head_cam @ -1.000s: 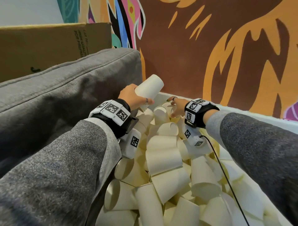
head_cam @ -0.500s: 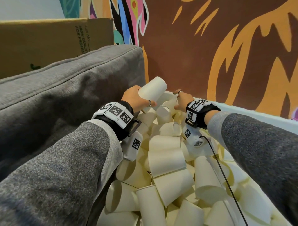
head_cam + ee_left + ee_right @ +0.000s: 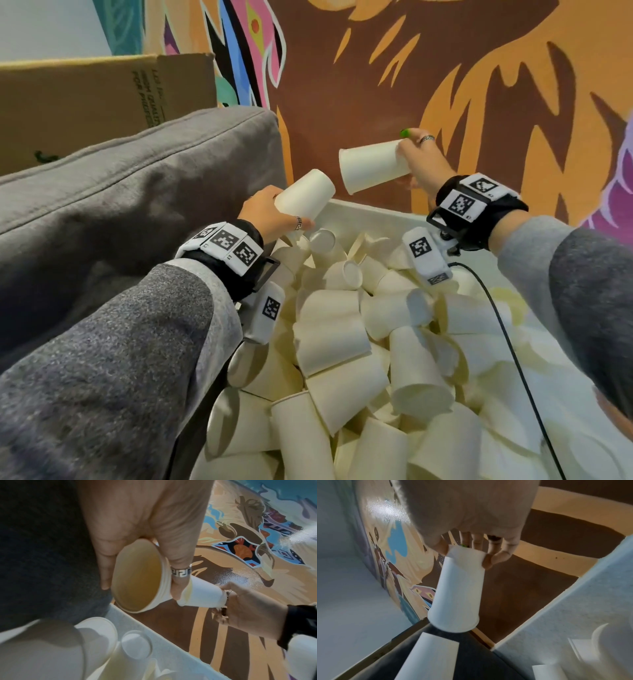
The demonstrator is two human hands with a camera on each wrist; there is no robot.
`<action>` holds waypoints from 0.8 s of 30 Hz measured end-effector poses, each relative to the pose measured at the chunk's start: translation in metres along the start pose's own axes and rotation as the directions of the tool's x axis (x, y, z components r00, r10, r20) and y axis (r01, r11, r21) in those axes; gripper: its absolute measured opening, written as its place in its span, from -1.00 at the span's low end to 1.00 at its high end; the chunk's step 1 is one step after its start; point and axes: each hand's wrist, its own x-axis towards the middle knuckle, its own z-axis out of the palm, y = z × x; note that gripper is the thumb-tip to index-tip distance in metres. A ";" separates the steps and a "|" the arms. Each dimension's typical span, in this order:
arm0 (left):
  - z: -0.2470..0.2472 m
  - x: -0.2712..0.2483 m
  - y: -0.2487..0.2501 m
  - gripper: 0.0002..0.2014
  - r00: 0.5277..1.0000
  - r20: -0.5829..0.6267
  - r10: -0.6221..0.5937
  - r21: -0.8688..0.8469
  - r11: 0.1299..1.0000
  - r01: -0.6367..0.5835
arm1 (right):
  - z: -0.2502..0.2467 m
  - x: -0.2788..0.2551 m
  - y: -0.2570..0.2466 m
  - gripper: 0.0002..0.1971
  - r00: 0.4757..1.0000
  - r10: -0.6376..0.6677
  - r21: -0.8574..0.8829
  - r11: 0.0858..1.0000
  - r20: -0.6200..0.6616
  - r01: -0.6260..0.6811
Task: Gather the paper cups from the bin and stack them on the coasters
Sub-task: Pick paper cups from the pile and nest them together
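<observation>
A white bin (image 3: 371, 213) is piled with loose paper cups (image 3: 330, 339). My left hand (image 3: 270, 216) grips a nested cup stack (image 3: 303, 202) over the bin's far left corner, its base pointing up and right; several rims (image 3: 163, 580) show in the left wrist view. My right hand (image 3: 421, 161) pinches a single cup (image 3: 373, 171) by its base, held sideways above the far rim with its mouth towards the left hand's stack. In the right wrist view this cup (image 3: 458, 591) hangs from my fingertips (image 3: 489, 561). No coasters are in view.
A grey sofa cushion (image 3: 120, 205) presses against the bin's left side, with a cardboard box (image 3: 85, 99) behind it. A painted mural wall (image 3: 376, 85) stands right behind the bin. A black cable (image 3: 507, 342) runs from my right wrist across the cups.
My right hand has risen out of the pile with one cup and turned its mouth towards the left hand. The left hand has kept its cup stack in about the same place.
</observation>
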 end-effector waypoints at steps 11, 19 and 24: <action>0.006 -0.003 0.027 -0.09 0.993 0.047 0.104 -0.125 0.987 -0.097 | 0.021 -0.021 -0.018 -0.78 0.955 0.016 0.052 0.998 0.297 -0.033; 0.009 0.000 0.027 -0.33 0.992 0.032 0.125 -0.094 0.988 -0.122 | 0.009 -0.013 -0.003 -0.53 0.943 0.134 -0.071 0.990 0.304 -0.118; 0.011 0.006 0.024 -0.32 0.994 0.005 0.112 -0.070 0.991 -0.111 | -0.010 -0.007 0.043 -0.38 0.930 0.265 -0.741 0.672 0.256 0.013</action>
